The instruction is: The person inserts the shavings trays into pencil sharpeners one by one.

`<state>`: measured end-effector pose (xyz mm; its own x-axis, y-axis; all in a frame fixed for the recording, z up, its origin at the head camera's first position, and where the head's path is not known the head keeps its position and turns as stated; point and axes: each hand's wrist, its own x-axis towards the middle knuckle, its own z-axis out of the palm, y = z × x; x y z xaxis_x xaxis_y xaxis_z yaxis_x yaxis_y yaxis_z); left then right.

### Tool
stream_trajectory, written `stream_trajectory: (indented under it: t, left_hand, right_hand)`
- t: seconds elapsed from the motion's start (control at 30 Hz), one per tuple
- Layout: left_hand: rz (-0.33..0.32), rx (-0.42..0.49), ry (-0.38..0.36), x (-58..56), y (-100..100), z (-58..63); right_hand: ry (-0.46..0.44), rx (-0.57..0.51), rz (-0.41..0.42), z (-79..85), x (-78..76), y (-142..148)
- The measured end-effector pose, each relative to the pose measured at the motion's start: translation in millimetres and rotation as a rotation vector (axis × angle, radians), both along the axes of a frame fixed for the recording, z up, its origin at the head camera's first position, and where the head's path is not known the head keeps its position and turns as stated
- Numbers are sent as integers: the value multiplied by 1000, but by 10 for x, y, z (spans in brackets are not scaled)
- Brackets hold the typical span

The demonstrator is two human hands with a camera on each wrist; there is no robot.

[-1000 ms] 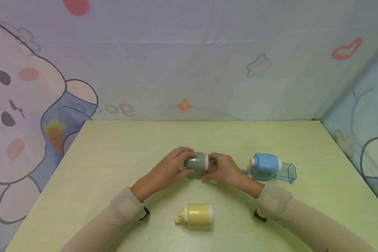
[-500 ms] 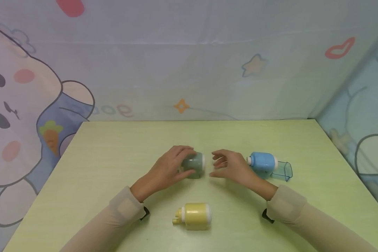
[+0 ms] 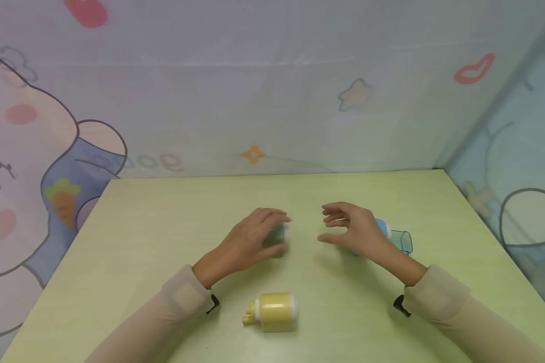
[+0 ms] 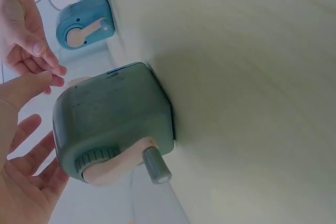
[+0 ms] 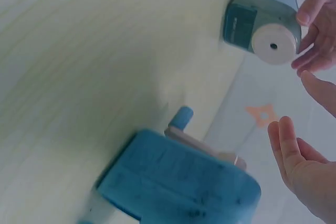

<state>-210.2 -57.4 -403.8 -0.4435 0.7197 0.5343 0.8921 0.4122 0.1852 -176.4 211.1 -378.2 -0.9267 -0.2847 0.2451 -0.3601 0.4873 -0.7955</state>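
A green crank pencil sharpener (image 4: 113, 114) stands on the table, partly hidden in the head view behind my left hand (image 3: 250, 234). The left fingers reach loosely around its top and back, thumb spread apart from them. Its pale crank with a green knob (image 4: 157, 165) faces the left wrist camera; the round white front (image 5: 274, 44) shows in the right wrist view. To the right, my right hand (image 3: 359, 229) is held in the air with relaxed fingers and nothing between them. Behind that hand is a blue crank sharpener (image 5: 178, 177), its clear frame (image 3: 400, 242) sticking out to the right.
A yellow crank sharpener (image 3: 277, 312) with a white end lies nearer the front, between the forearms. The pale wooden table (image 3: 172, 201) ends at the back against a printed cloth (image 3: 209, 111).
My right hand has left the front of the green sharpener and moved right, now covering much of the blue one. The left fingers have loosened. The head view has shifted slightly.
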Motion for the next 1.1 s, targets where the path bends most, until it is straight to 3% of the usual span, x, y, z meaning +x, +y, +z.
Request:
stream_trajectory:
  t: [0.33,0.53,0.93,1.1]
  left_hand:
    - [-37,-21,9,-9,111,47]
    - [-53,-20,29,-30,190,88]
    - [-51,-36,-17,-52,330,96]
    - [-69,-28,-7,-68,420,106]
  right_hand:
    - [69,100,-85,111,37,332]
    - [42,116,-133,147,51,547]
    - [-42,162,-253,153,105,959]
    - [-65,197,-260,127,142,1130]
